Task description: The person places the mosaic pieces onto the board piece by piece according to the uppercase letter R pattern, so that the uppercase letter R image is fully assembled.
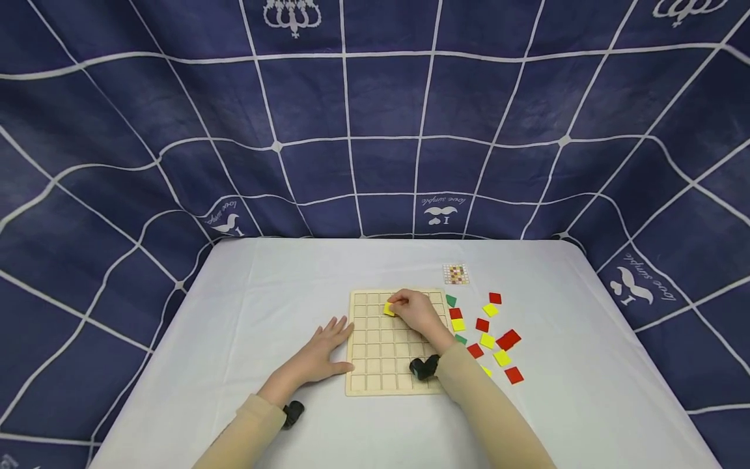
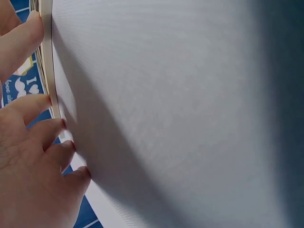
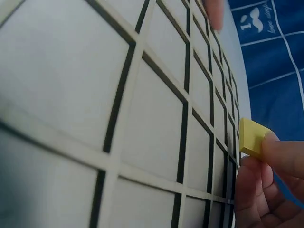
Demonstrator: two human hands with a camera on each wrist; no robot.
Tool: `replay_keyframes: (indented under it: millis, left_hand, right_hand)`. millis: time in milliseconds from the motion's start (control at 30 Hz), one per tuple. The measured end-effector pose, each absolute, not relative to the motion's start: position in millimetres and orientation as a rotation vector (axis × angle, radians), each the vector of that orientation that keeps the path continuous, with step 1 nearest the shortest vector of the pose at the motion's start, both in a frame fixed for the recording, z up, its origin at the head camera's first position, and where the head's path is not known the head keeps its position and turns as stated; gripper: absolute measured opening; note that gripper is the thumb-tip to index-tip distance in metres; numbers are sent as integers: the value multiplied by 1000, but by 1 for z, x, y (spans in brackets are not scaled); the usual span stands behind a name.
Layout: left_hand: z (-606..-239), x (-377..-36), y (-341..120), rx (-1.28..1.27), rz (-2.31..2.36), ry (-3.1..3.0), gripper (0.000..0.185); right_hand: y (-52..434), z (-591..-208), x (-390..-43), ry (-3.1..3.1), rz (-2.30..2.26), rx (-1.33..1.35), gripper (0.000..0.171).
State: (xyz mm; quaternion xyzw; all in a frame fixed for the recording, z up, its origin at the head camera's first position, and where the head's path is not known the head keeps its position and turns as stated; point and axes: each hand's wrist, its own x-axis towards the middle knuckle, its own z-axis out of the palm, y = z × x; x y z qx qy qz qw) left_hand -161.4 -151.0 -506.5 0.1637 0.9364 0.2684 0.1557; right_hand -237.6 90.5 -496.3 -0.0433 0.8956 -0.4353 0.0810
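A square wooden grid board (image 1: 375,384) lies on the white table, its recessed cells framed by thin ridges. Over its upper part my right hand (image 1: 417,311) pinches a yellow square tile (image 1: 388,309) between thumb and fingers. In the right wrist view the yellow tile (image 3: 252,137) is tilted, close over the far cells. My left hand (image 1: 319,352) rests with spread fingers along the board's left edge. The left wrist view shows thumb and index fingertips at the board's side (image 2: 46,52), the other fingertips on the tablecloth.
Loose red tiles (image 1: 513,375), yellow tiles (image 1: 502,357) and green tiles (image 1: 451,300) lie scattered right of the board. A small card with a coloured grid pattern (image 1: 456,273) is behind them. A dark blue checked curtain (image 1: 381,117) hangs around the table (image 1: 281,273).
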Motion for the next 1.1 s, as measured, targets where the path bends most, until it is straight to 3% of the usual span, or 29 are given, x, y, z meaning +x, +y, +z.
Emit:
replay_keyframes:
  millis: [767,1100]
  left_hand:
    - [-505,-162,-153,473,760,2686,86]
    - [-506,-161,-151,481,758,2689,87]
  right_hand:
    - [79,-499,-245,2823,-1095,-326,11]
    - [126,-488,-244,2714,-1375,-156,20]
